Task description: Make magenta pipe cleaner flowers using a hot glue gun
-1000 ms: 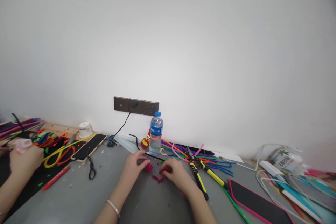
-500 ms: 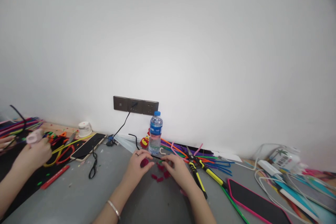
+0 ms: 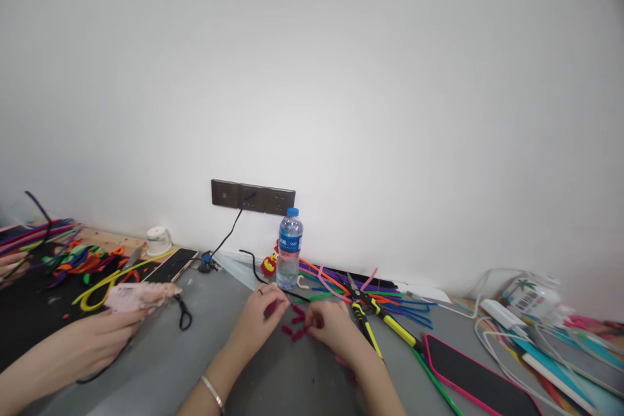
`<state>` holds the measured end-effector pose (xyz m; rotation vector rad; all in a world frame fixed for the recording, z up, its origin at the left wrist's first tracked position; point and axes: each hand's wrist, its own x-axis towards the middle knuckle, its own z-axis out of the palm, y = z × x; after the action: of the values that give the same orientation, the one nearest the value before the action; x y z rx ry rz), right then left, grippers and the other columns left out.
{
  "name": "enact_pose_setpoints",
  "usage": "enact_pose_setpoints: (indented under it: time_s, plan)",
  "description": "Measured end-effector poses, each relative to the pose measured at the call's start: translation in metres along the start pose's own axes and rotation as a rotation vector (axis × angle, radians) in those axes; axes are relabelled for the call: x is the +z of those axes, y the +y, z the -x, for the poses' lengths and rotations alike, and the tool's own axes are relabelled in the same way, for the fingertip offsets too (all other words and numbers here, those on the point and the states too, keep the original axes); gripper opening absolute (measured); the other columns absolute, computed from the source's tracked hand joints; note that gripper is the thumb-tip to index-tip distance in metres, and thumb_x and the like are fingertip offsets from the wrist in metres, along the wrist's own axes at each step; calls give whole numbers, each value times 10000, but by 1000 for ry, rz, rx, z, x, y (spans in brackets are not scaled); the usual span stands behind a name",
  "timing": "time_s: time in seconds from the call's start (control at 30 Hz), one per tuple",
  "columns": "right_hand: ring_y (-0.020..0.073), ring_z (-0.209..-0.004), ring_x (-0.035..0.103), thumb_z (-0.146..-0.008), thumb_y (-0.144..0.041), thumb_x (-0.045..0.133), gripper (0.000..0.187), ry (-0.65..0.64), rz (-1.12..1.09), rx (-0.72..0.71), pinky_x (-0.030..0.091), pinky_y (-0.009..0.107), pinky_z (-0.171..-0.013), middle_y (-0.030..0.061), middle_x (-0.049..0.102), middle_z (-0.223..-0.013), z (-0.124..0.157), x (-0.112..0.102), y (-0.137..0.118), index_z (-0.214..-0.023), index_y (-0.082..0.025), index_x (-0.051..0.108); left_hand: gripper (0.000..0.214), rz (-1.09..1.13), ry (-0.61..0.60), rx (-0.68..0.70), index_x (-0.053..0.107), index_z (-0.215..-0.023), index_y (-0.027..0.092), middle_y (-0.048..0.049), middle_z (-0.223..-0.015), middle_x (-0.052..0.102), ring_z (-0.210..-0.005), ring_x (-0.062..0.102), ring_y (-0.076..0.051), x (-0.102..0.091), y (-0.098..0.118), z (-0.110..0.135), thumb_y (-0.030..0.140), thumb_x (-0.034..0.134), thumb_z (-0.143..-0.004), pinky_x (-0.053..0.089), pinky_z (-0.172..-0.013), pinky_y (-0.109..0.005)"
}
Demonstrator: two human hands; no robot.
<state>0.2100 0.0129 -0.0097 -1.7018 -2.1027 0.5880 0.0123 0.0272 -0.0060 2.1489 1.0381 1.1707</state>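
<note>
My left hand (image 3: 258,318), with a ring and a silver bracelet, has its thumb and fingers pinched. A bit of dark red shows between them, and I take it for a short pipe cleaner piece (image 3: 270,309). My right hand (image 3: 334,326) is closed, fingertips curled down beside several short dark red pieces (image 3: 287,330) on the grey table (image 3: 287,377). What those fingertips hold is hidden. A bent black pipe cleaner (image 3: 254,266) runs behind my left hand towards my right. The water bottle (image 3: 291,250) stands upright just beyond, beside a small red and yellow figure (image 3: 268,264).
Another person's hand (image 3: 102,341) holds a pink glue gun (image 3: 134,298) at the left. Yellow-and-black pliers (image 3: 385,318) and coloured pipe cleaners (image 3: 414,309) lie at my right. A pink-edged phone (image 3: 478,374) lies near the front, with white cables (image 3: 487,344) beyond.
My right hand has moved slightly right and down, away from the black pipe cleaner to the red pieces. My left hand has lowered slightly. The other person's glue gun has swung right and nearer.
</note>
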Motion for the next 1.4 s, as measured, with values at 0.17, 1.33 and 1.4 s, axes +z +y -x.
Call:
enact_pose_setpoints:
  time_s: [0.17,1.33,1.4]
  plan:
    - [174,-679,579,-632,-75,565,145,70,-138,-54,380,282,-700,2,649,-681,0,-6,0,-673,-187,646,105,41,-102,49,661,-856,216,-51,-876,671,-875,603,-202,7,9,5,193,560,-839,457,-792,-291]
    - [151,-663,539,-779,-348,655,180,144,-846,-246,439,242,-596,8,586,-710,-1,-11,-33,-752,-173,625,235,513,117,-234,682,-737,161,-29,-704,622,-690,568,-177,13,0,2,395,672,-734,459,-639,-251]
    - [159,-689,537,-773,-356,663,184,182,-880,-255,438,247,-605,14,588,-724,-3,-7,-34,-753,-178,622,235,569,131,-265,673,-723,159,-18,-687,613,-681,562,-170,14,-1,2,393,682,-728,458,-638,-248]
